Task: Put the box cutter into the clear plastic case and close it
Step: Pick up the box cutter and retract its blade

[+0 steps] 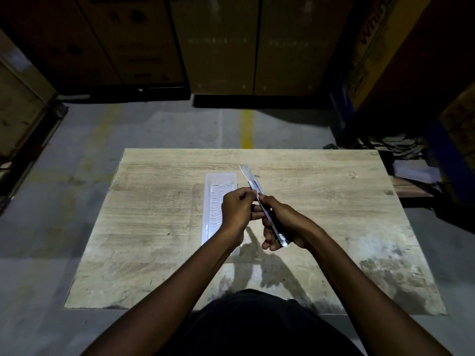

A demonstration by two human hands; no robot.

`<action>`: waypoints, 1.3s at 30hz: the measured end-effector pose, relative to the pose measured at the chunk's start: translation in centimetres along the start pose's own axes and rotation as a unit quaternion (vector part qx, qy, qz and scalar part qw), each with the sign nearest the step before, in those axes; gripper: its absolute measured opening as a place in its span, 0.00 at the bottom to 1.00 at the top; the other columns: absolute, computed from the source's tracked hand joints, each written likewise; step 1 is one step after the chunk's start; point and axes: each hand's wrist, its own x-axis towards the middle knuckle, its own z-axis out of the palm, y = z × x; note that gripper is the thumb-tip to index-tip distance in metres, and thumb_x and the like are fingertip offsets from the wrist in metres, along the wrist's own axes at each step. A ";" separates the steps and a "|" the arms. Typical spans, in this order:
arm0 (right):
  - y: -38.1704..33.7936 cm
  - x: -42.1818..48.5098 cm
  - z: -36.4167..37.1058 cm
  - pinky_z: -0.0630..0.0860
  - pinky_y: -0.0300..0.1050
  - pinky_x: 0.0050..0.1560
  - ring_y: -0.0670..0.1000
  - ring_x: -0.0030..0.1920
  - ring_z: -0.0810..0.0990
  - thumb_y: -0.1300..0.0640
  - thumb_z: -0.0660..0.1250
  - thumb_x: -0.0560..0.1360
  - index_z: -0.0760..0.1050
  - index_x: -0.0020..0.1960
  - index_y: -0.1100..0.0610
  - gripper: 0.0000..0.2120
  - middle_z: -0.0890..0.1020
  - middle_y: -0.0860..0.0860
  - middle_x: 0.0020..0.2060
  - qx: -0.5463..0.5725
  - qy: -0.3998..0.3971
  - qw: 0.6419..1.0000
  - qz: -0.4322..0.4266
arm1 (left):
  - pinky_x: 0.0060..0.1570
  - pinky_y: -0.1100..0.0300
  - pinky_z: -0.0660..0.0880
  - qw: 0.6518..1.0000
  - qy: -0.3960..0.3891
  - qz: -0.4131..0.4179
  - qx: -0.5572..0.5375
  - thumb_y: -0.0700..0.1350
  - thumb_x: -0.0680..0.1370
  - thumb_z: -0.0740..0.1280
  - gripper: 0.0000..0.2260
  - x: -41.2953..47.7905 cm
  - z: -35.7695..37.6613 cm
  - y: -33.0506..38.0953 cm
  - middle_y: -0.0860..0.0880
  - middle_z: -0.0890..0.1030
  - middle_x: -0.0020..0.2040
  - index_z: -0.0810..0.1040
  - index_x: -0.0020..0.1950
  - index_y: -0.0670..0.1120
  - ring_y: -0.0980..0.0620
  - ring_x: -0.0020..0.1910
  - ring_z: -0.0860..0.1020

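Observation:
The box cutter (pixel 253 182) is held above the middle of the wooden table (pixel 321 201), its blade extended and pointing away from me. My right hand (pixel 285 222) is wrapped around its dark handle. My left hand (pixel 237 210) pinches the cutter near the slider, fingertips touching it. The clear plastic case (pixel 218 191) lies flat on the table just left of both hands, long side running away from me; my left hand and forearm cover its near part. Whether its lid is open I cannot tell.
Concrete floor with a yellow line (pixel 246 129) lies beyond the table. Cardboard boxes (pixel 257 47) stand at the back, a wooden crate (pixel 23 104) at the left, and stacked boxes and clutter (pixel 411 150) at the right.

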 end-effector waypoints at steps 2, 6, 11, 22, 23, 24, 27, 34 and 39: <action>0.0 -0.2 0.3 0.72 0.40 0.28 0.57 0.26 0.79 0.34 0.53 0.76 0.66 0.30 0.56 0.29 0.75 0.56 0.23 -0.005 0.023 1.000 -0.013 | 0.41 0.49 0.82 1.000 0.017 -0.002 -0.010 0.38 0.77 0.63 0.09 0.0 -0.1 0.0 0.48 0.80 0.32 0.80 0.39 0.40 0.50 0.27 0.80; 0.5 -1.1 0.8 0.70 0.39 0.27 0.55 0.26 0.78 0.36 0.53 0.77 0.67 0.30 0.56 0.27 0.77 0.56 0.24 -0.015 0.037 0.999 -0.020 | 0.43 0.47 0.83 0.999 0.036 -0.010 -0.015 0.39 0.77 0.62 0.09 0.0 -0.3 -0.3 0.41 0.83 0.40 0.80 0.45 0.37 0.47 0.31 0.82; 1.9 -2.1 1.0 0.71 0.39 0.28 0.55 0.27 0.79 0.37 0.53 0.77 0.69 0.29 0.56 0.27 0.81 0.57 0.27 -0.024 0.028 0.999 -0.018 | 0.41 0.51 0.82 0.999 0.033 -0.017 -0.036 0.38 0.78 0.61 0.10 -0.3 -0.6 -0.3 0.41 0.83 0.41 0.80 0.40 0.42 0.47 0.30 0.82; 4.4 -3.1 1.5 0.52 0.42 0.27 0.48 0.24 0.55 0.52 0.51 0.78 0.61 0.28 0.54 0.19 0.63 0.46 0.20 0.034 0.047 0.994 -0.096 | 0.36 0.55 0.81 0.998 0.018 -0.026 -0.046 0.38 0.77 0.61 0.10 -1.7 -0.4 -0.5 0.44 0.81 0.38 0.80 0.41 0.39 0.51 0.27 0.80; 4.5 -3.1 1.6 0.52 0.42 0.28 0.48 0.24 0.55 0.52 0.51 0.78 0.61 0.28 0.54 0.19 0.62 0.46 0.20 0.040 0.045 0.993 -0.103 | 0.34 0.57 0.80 0.999 0.018 -0.023 -0.046 0.38 0.77 0.61 0.09 -1.7 -0.4 -0.4 0.44 0.81 0.38 0.80 0.42 0.39 0.52 0.27 0.80; 4.6 -3.0 1.6 0.52 0.42 0.28 0.48 0.24 0.54 0.52 0.51 0.78 0.62 0.28 0.53 0.20 0.62 0.46 0.21 0.047 0.042 0.992 -0.111 | 0.32 0.58 0.79 0.999 0.017 -0.021 -0.045 0.38 0.77 0.61 0.09 -1.7 -0.4 -0.2 0.45 0.81 0.38 0.80 0.44 0.38 0.52 0.27 0.80; 4.8 -3.1 1.7 0.50 0.44 0.30 0.48 0.25 0.54 0.54 0.51 0.79 0.66 0.36 0.54 0.14 0.61 0.47 0.22 0.086 0.046 0.985 -0.141 | 0.33 0.59 0.80 0.998 0.006 -0.018 -0.057 0.38 0.78 0.61 0.08 -1.9 -0.4 0.1 0.46 0.80 0.38 0.80 0.46 0.38 0.54 0.26 0.80; 4.2 -3.6 2.1 0.70 0.40 0.24 0.49 0.23 0.70 0.63 0.59 0.79 0.66 0.44 0.59 0.06 0.84 0.57 0.37 0.221 0.094 0.949 -0.204 | 0.38 0.56 0.81 0.988 -0.012 -0.049 -0.148 0.38 0.80 0.59 0.07 -2.1 -0.2 0.1 0.46 0.79 0.40 0.77 0.49 0.40 0.52 0.30 0.80; 3.7 -3.4 2.6 0.84 0.52 0.37 0.54 0.35 0.85 0.67 0.61 0.78 0.73 0.49 0.62 0.03 0.84 0.58 0.46 0.075 0.245 0.910 -0.326 | 0.46 0.57 0.77 0.953 -0.046 -0.090 -0.285 0.39 0.80 0.57 0.09 -2.8 0.5 1.2 0.44 0.82 0.50 0.75 0.54 0.40 0.47 0.45 0.81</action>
